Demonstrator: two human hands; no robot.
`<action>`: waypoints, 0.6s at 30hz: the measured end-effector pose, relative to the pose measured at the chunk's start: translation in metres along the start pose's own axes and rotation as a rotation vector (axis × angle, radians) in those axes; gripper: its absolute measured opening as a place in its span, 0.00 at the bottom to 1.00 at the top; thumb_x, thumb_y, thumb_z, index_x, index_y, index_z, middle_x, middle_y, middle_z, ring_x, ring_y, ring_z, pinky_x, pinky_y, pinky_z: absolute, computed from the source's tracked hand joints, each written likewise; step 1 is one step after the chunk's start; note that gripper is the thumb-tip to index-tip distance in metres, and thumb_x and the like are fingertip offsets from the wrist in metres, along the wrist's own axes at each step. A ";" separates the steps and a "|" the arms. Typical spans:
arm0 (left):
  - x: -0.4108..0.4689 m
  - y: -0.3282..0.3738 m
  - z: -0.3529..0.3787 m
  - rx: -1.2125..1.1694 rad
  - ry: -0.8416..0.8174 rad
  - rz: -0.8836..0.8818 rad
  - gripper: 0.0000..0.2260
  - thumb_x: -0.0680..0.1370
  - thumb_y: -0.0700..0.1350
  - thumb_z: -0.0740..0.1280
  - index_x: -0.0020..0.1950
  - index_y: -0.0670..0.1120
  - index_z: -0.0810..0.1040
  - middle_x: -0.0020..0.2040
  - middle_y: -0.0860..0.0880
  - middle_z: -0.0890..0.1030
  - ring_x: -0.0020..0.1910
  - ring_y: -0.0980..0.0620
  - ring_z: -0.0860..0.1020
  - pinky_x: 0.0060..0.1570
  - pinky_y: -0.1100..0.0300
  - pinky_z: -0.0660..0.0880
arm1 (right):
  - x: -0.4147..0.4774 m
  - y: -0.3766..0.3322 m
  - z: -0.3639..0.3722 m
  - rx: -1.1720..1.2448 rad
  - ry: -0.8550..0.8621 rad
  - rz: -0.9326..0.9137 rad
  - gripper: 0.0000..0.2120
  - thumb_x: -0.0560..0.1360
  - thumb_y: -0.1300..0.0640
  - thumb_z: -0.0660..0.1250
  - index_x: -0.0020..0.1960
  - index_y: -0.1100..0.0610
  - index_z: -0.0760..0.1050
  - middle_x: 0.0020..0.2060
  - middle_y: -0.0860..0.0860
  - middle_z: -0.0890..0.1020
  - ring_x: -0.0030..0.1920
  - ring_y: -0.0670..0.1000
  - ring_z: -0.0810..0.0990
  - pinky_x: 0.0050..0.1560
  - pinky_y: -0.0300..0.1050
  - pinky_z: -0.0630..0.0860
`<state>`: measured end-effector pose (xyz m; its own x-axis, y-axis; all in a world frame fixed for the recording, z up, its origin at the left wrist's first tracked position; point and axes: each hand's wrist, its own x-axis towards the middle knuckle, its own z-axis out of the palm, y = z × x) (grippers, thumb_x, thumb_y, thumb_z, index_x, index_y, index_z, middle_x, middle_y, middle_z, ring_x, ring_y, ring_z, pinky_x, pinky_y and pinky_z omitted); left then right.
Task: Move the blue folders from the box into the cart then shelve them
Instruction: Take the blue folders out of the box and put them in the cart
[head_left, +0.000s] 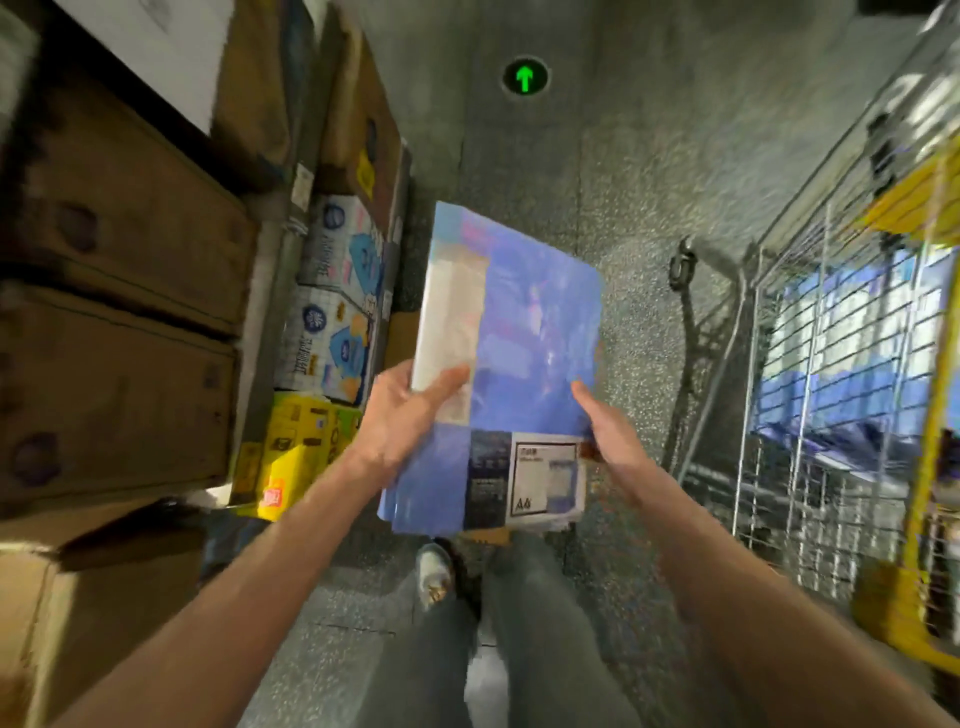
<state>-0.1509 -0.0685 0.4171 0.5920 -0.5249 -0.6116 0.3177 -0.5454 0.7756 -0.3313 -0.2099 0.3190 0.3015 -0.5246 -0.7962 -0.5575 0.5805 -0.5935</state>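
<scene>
Speckled grey floor (649, 171) with green arrow marker (525, 77); cardboard boxes (119, 291) left, wire cart (831, 322) right; left hand (402, 415) and right hand (610, 431) grip blue folders (519, 332), centre.

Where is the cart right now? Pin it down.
In the head view the wire cart stands at the right side, just right of the blue folders that the left hand and right hand hold at centre.

The head-worn wide-angle camera looked forward and steeply down from close above both forearms. The left hand (402, 418) and right hand (610, 434) sat mid-frame, fingers (583, 396) on the glossy blue plastic folders (540, 322). Beyond the fingers lay speckled grey floor (649, 156); left of them stood brown cardboard boxes (119, 208), and right of them a silver wire-mesh cart (810, 364).
</scene>
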 end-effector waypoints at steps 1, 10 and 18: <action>-0.012 0.008 -0.004 -0.014 -0.002 0.006 0.12 0.78 0.47 0.73 0.56 0.40 0.83 0.47 0.45 0.87 0.45 0.47 0.86 0.43 0.56 0.83 | -0.011 -0.004 -0.006 -0.012 0.002 -0.001 0.19 0.75 0.37 0.67 0.53 0.51 0.82 0.57 0.52 0.84 0.55 0.52 0.83 0.63 0.50 0.77; -0.090 0.046 -0.035 -0.102 -0.064 0.060 0.18 0.76 0.51 0.75 0.57 0.39 0.81 0.46 0.43 0.87 0.44 0.43 0.86 0.41 0.53 0.82 | -0.139 -0.025 -0.024 0.134 0.108 -0.168 0.07 0.80 0.52 0.66 0.50 0.56 0.77 0.42 0.48 0.82 0.33 0.42 0.83 0.26 0.30 0.73; -0.184 0.032 -0.059 -0.148 -0.122 0.151 0.16 0.77 0.50 0.73 0.55 0.38 0.81 0.43 0.44 0.87 0.37 0.48 0.86 0.30 0.61 0.79 | -0.245 -0.001 -0.008 0.247 0.224 -0.340 0.08 0.80 0.52 0.65 0.55 0.56 0.76 0.48 0.48 0.83 0.43 0.45 0.81 0.37 0.38 0.74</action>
<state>-0.2054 0.0492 0.5635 0.5503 -0.6729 -0.4944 0.3427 -0.3579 0.8686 -0.4104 -0.0866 0.5160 0.2458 -0.8161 -0.5231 -0.2475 0.4689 -0.8479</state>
